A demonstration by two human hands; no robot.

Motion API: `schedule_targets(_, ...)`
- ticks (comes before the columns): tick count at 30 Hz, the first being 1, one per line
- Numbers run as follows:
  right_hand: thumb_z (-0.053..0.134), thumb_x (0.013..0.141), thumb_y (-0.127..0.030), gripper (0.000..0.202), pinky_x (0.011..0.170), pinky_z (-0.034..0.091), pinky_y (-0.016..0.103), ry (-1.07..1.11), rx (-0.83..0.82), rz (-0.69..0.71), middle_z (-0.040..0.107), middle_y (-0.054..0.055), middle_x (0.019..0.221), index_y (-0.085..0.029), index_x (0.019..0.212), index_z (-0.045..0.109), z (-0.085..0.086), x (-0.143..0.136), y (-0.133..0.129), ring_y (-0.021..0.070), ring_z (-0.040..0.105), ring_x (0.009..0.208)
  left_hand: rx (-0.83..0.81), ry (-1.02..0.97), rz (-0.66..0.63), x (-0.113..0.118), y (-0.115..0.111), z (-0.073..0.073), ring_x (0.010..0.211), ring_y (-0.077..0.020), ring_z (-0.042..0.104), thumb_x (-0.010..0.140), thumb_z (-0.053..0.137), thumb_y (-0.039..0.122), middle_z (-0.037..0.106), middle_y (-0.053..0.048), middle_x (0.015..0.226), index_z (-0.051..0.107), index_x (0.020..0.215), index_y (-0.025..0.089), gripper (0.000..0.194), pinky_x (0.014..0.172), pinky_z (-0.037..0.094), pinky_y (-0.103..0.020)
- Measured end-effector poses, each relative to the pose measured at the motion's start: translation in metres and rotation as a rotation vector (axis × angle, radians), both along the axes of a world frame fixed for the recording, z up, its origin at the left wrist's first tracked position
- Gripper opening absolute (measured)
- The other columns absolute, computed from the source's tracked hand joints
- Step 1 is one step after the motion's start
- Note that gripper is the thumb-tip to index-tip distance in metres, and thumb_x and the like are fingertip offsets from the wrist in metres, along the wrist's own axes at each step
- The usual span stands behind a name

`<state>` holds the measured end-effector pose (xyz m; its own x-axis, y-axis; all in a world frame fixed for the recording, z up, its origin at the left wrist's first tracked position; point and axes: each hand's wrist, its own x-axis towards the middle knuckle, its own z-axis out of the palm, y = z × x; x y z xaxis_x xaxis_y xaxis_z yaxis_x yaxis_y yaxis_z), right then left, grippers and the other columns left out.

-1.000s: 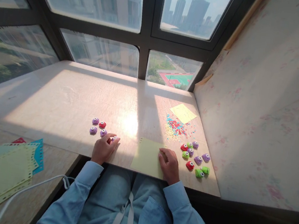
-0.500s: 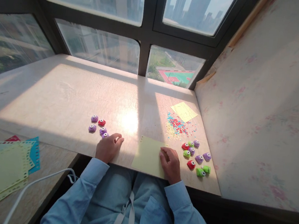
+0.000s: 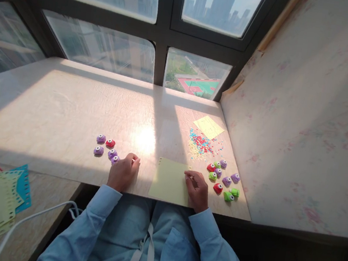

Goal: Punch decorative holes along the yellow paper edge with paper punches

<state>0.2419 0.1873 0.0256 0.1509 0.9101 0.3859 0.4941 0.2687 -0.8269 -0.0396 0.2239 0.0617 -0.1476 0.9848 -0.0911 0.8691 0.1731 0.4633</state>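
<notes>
Left grip (image 3: 122, 173) — by trinkets (image 3: 112, 153); right (image 3: 197, 189) — over paper (image 3: 169, 180)

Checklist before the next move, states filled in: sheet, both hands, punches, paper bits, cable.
1. Sheet flat between the hands: ok; the yellow sheet looks flat.
2. Right hand at the sheet: ok; the right hand is at its right edge, grip cannot tell.
3. Left hand free of the punches: cannot tell; the left hand overlaps the view of the nearest purple punch.
4. Right-side punches off the sheet: ok; the right-side group lies beyond the right hand.
5. Paper bits contained: not ok; the coloured bits are scattered loose.
6. Cable clear of the sheet: ok; the white cable runs far left.
</notes>
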Motion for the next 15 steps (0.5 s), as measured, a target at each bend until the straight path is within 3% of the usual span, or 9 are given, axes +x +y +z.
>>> schedule_targets(4, 0.063, 0.088, -0.032, 0.016, 0.077, 0.053, 0.035, 0.186, -0.062, -0.114, 0.073, 0.006, 0.092, -0.021, 0.090, 0.074, 0.000, 0.002, -0.003, 0.0208, 0.066, 0.084, 0.011, -0.615, 0.055, 0.011, 0.003, 0.002, 0.051, -0.0178, 0.060, 0.087, 0.055, 0.051, 0.060, 0.001, 0.064, 0.052, 0.086, 0.021, 0.031, 0.051, 0.045, -0.028)
schedule_targets(6, 0.064, 0.087, -0.033, 0.016, 0.076, 0.053, 0.034, 0.240, -0.089, -0.133, 0.073, 0.006, 0.091, -0.020, 0.089, 0.074, 0.000, 0.003, -0.003, 0.0204, 0.066, 0.083, 0.002, -0.813, 0.057, 0.022, 0.007, 0.006, 0.046, -0.0145, 0.057, 0.078, 0.065, 0.057, 0.056, 0.004, 0.064, 0.049, 0.084, 0.021, 0.040, 0.045, 0.042, -0.025)
schedule_targets(9, 0.065, 0.085, -0.033, 0.016, 0.075, 0.052, 0.034, 0.264, -0.102, -0.134, 0.073, 0.006, 0.090, -0.020, 0.088, 0.074, 0.000, 0.002, -0.002, 0.0203, 0.066, 0.083, -0.003, -0.904, 0.002, 0.045, 0.015, 0.011, 0.046, -0.0123, 0.057, 0.070, 0.073, 0.055, 0.056, 0.004, 0.066, 0.049, 0.079, 0.020, 0.043, 0.040, 0.038, -0.021)
schedule_targets(15, 0.064, 0.084, -0.031, 0.016, 0.074, 0.053, 0.033, 0.298, -0.072, -0.180, 0.073, 0.006, 0.089, -0.020, 0.086, 0.075, 0.002, 0.000, -0.002, 0.0207, 0.067, 0.084, -0.016, -0.884, -0.223, 0.090, 0.041, 0.020, 0.048, -0.0101, 0.056, 0.073, 0.073, 0.046, 0.062, 0.000, 0.069, 0.059, 0.074, 0.017, 0.032, 0.042, 0.040, -0.021)
